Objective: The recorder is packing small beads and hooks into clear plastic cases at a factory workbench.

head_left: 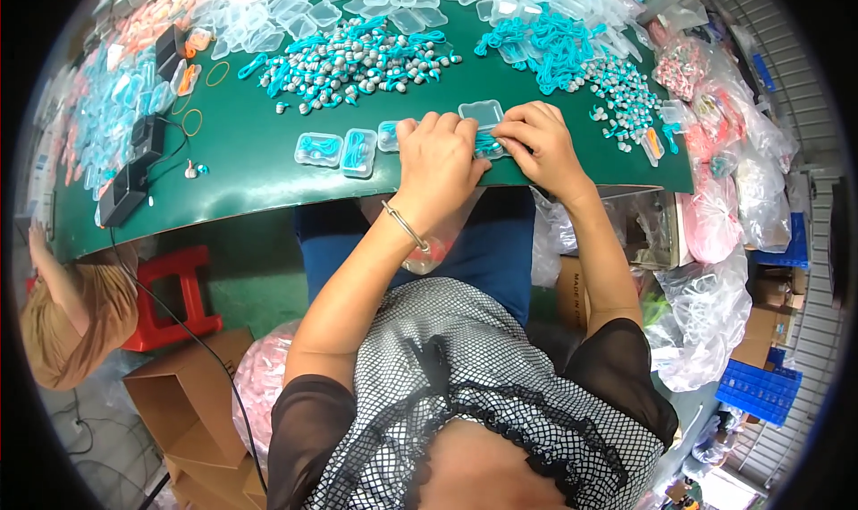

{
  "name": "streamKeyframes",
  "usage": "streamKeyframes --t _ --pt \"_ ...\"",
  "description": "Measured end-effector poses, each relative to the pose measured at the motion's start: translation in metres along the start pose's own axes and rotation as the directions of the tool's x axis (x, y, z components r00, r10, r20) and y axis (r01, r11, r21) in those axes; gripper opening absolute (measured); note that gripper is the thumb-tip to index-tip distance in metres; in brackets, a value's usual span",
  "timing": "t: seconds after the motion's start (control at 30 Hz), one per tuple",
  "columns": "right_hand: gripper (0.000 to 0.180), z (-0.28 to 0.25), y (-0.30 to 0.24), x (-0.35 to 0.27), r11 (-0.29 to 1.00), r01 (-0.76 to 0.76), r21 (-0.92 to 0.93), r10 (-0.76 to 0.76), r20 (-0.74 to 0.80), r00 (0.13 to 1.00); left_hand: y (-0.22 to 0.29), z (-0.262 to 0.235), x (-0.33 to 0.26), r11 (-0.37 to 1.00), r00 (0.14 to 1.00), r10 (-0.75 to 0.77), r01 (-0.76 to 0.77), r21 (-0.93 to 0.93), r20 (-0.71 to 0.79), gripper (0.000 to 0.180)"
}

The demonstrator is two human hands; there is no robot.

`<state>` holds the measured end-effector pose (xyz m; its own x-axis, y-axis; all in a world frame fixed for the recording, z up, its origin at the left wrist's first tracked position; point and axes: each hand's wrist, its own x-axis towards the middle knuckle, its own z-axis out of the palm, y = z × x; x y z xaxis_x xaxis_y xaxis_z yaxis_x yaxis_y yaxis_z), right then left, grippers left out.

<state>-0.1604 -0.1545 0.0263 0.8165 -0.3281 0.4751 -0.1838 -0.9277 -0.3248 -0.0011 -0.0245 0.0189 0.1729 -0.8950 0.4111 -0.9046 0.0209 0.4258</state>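
At the near edge of the green table an open clear plastic case [482,113] stands with its lid tipped back. A bundle of teal cord [487,143] lies in it. My right hand [547,149] pinches the cord at the case's right side. My left hand [438,157] curls over the left side of the case, its fingertips partly hidden. Left of that hand, another small case [387,136] is partly covered. Two filled cases, one upright [358,153] and one lying sideways [318,149], hold teal cord too.
Beyond my hands lies a heap of small grey-white plugs on teal cords [344,63]; loose teal cords [550,50] and more plugs [630,99] lie right. Clear cases [295,14] pile at the back. Black boxes [125,190] with a cable stand left, near another person's arm [58,273].
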Motion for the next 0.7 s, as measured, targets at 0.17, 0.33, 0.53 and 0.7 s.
streamKeyframes --t 0.17,0.33,0.53,0.7 --pt "0.025 0.0 0.008 0.004 0.995 -0.055 0.083 0.063 -0.099 0.993 0.002 -0.001 0.001 1.0 1.0 0.009 -0.009 0.007 0.006 0.046" --pt "0.025 0.009 0.02 0.02 0.998 -0.068 0.001 0.068 0.039 0.997 0.001 -0.001 0.0 0.999 0.999 0.015 -0.016 0.051 0.034 0.049" --pt "0.026 -0.008 0.009 0.007 0.972 -0.11 0.209 0.111 0.005 0.994 0.004 -0.003 0.003 0.999 0.983 -0.009 0.0 -0.05 -0.182 0.053" --pt "0.03 0.0 -0.01 -0.011 0.989 -0.017 0.148 0.022 -0.029 0.999 -0.001 0.007 0.002 0.982 0.979 0.185 -0.18 0.061 -0.088 0.034"
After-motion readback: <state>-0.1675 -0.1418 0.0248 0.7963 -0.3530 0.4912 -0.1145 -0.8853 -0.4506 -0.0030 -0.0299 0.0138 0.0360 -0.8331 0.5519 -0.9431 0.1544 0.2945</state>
